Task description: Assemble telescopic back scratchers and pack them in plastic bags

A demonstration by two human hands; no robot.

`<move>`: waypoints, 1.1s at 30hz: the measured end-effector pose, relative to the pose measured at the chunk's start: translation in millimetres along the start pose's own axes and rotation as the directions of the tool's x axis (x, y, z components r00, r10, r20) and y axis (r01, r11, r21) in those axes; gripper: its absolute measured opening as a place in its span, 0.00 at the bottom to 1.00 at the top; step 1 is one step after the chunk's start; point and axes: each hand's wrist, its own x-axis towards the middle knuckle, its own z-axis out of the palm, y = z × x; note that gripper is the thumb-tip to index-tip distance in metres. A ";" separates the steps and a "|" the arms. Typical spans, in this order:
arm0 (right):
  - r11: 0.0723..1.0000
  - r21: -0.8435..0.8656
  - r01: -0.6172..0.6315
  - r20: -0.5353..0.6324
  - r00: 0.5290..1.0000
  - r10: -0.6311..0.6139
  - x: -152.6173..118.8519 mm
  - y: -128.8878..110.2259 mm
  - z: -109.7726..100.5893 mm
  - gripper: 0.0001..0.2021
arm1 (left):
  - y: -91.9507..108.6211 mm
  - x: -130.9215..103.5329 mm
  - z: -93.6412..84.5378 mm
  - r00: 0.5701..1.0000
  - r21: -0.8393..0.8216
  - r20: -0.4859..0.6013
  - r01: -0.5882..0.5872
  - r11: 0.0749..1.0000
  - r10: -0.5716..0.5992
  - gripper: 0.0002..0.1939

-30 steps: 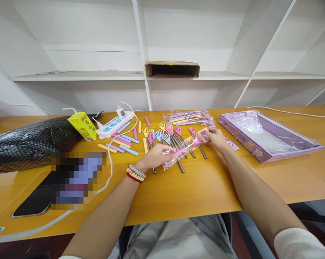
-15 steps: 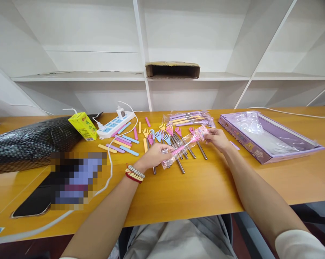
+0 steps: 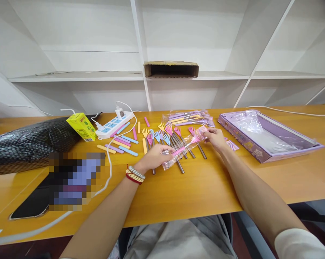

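Wooden table (image 3: 189, 194), Chinese-lettered yellow carton (image 3: 82, 127), left grip (image 3: 156, 157) and right grip (image 3: 215, 139) pinching bagged pink scratcher (image 3: 179, 150)

Left bracelets (image 3: 135, 174): one grey, one cream, both looking braided
Left cord (image 3: 132, 179): thin, red
Right sleeve (image 3: 300, 244): white, short
Lap cloth (image 3: 175, 239): light grey, with folds

Your left hand (image 3: 157, 158) hides part of the clear bag (image 3: 169, 163); blurring masks the left phone's (image 3: 30, 203) far part; the left edge crops the black parcel (image 3: 30, 138).
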 end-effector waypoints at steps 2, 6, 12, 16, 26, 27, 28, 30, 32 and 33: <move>1.000 0.009 -0.027 0.017 1.000 0.026 -1.1 0.0 0.8 0.08 | -0.2 -0.1 0.2 1.000 0.004 0.000 0.003 1.000 -0.003 0.16; 0.995 0.031 -0.096 0.190 0.978 0.089 -3.4 -0.4 -0.2 0.11 | -0.7 0.1 -0.4 1.000 -0.007 0.009 0.015 1.000 -0.015 0.17; 0.998 0.023 -0.051 0.207 0.977 0.045 -2.6 2.5 -0.9 0.18 | -2.4 0.9 -2.5 1.000 0.019 -0.028 -0.013 1.000 0.013 0.17; 0.986 -0.134 0.101 0.155 0.985 -0.080 -0.5 5.2 -2.2 0.19 | -6.6 2.0 -1.0 0.999 -0.053 0.012 0.050 0.997 -0.049 0.20; 0.924 -0.335 0.184 -0.044 0.977 -0.210 -4.4 0.3 -3.1 0.19 | -18.2 7.8 0.6 0.978 -0.085 -0.149 0.131 0.988 -0.143 0.19; 0.923 -0.341 0.180 -0.056 0.976 -0.211 -4.9 0.0 -3.0 0.19 | -19.3 8.4 0.0 0.972 -0.093 -0.177 0.142 0.986 -0.156 0.19; 0.924 -0.341 0.174 -0.067 0.976 -0.209 -5.2 -0.1 -2.6 0.19 | -20.5 9.2 -0.6 0.961 -0.102 -0.214 0.153 0.983 -0.172 0.20; 0.932 -0.322 0.166 -0.082 0.976 -0.202 -5.8 0.2 -1.4 0.19 | -23.6 11.1 -2.0 0.927 -0.118 -0.326 0.153 0.981 -0.184 0.21; 0.944 -0.287 0.163 -0.094 0.976 -0.198 -6.3 1.0 0.7 0.19 | -26.8 13.5 -2.7 0.878 -0.149 -0.452 0.101 0.984 -0.159 0.22; 0.951 -0.264 0.162 -0.101 0.976 -0.194 -6.4 1.7 2.0 0.19 | -28.3 14.9 -2.6 0.852 -0.183 -0.503 0.061 0.981 -0.146 0.23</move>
